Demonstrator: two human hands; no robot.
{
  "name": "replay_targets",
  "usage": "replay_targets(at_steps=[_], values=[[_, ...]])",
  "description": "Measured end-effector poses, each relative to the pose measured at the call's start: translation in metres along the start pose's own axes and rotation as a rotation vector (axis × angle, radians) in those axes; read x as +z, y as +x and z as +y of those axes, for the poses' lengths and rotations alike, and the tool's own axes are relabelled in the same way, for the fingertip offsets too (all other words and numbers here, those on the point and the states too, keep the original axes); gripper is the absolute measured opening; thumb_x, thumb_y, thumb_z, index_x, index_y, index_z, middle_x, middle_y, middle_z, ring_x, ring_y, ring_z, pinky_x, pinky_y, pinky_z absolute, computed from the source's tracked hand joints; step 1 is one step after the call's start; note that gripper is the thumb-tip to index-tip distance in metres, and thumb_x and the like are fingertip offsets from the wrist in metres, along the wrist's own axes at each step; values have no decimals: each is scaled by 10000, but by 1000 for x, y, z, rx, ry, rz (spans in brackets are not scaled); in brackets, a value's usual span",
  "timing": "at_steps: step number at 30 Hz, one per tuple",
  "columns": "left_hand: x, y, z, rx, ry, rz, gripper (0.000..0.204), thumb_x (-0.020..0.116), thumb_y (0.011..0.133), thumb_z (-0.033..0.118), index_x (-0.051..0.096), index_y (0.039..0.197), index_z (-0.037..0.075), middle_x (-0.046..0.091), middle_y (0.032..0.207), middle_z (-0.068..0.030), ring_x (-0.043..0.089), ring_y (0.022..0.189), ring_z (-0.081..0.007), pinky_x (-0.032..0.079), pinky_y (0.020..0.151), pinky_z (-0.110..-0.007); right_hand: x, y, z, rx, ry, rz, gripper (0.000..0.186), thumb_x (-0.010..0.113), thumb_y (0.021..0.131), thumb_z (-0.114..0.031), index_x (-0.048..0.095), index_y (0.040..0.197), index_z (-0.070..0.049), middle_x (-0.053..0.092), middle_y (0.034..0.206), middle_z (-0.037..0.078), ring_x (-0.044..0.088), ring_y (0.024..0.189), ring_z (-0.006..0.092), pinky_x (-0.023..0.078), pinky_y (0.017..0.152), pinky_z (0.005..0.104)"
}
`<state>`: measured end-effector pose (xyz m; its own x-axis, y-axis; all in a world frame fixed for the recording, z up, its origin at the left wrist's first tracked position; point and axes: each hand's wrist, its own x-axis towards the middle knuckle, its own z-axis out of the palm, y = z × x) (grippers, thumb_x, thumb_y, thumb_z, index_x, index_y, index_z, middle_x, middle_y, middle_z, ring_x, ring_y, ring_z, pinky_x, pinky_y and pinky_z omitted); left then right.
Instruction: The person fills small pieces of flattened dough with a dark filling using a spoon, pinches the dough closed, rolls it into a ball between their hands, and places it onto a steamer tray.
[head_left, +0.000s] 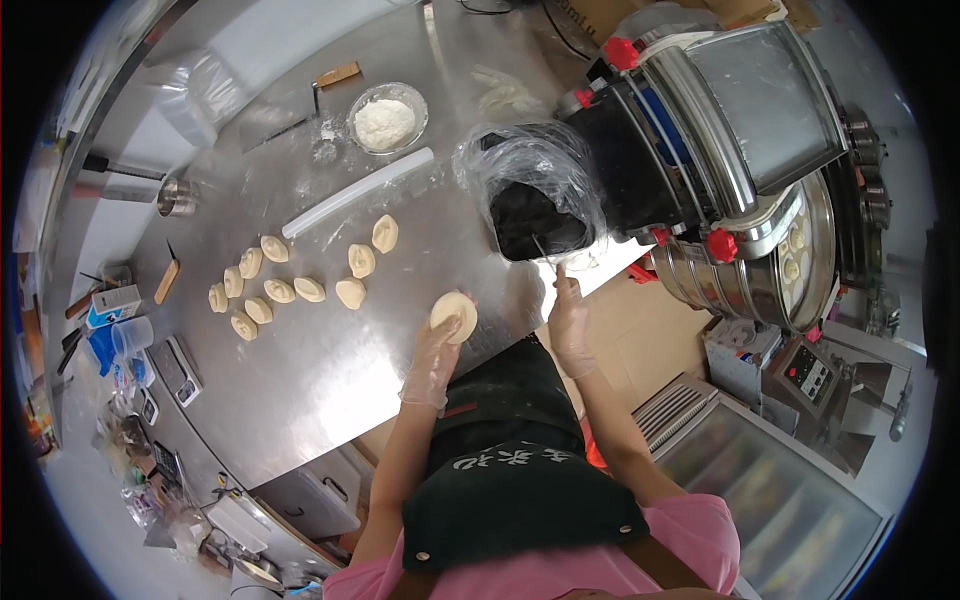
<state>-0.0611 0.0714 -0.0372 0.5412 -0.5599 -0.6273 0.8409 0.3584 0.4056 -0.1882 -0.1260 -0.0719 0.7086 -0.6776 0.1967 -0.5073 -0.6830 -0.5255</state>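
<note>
My left hand point(439, 350), in a clear glove, holds a round flat dough wrapper point(455, 313) above the steel table's front edge. My gloved right hand point(568, 318) grips a thin metal utensil point(543, 249), whose far end is at the black filling point(525, 212) in a container partly covered by crumpled clear plastic point(530, 147). Several folded dough pieces point(281, 291) lie in loose rows to the left of my hands. A long white plastic rolling pin point(357, 191) lies beyond them, below a bowl of flour point(385, 124).
A large machine with red knobs point(705, 120) stands at the right, beside stacked round steamers point(720, 280). A wood-handled tool point(167, 280), a steel cup point(177, 198) and a scale point(178, 370) are at the left of the steel table point(230, 410). An empty-looking glove point(505, 93) lies at the back.
</note>
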Motion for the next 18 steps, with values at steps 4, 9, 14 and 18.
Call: replay_targets(at_steps=[4,9,14,18], values=[[2,4,3,-17,13,-26,529,699,826,25,479,1293,-89,594,1233,-190,564,1191,-285,421,1071,-364,-53,72,-37,-167,-234,1,628,543,767,90,539,1356,-129,549,753,98,580,628,258,481,525,342],[16,5,14,-33,102,-139,562,701,827,66,456,1316,-64,562,1289,-172,522,1243,-278,378,1096,-359,-42,106,-14,-290,-786,-71,457,582,793,-45,650,1203,-236,522,643,16,559,511,190,450,416,309],[6,13,19,-6,70,-137,559,702,824,87,463,1308,-59,565,1283,-171,526,1233,-282,390,1085,-369,-35,118,-12,-250,-534,-237,395,571,818,-48,674,1163,-212,612,704,44,642,605,216,490,486,342],[16,21,28,-15,-5,-140,486,638,853,23,465,1292,-93,563,1268,-181,527,1221,-260,391,1085,-362,-21,110,11,-34,-134,-463,360,527,887,-37,691,1183,-159,663,734,103,629,609,236,473,544,356]])
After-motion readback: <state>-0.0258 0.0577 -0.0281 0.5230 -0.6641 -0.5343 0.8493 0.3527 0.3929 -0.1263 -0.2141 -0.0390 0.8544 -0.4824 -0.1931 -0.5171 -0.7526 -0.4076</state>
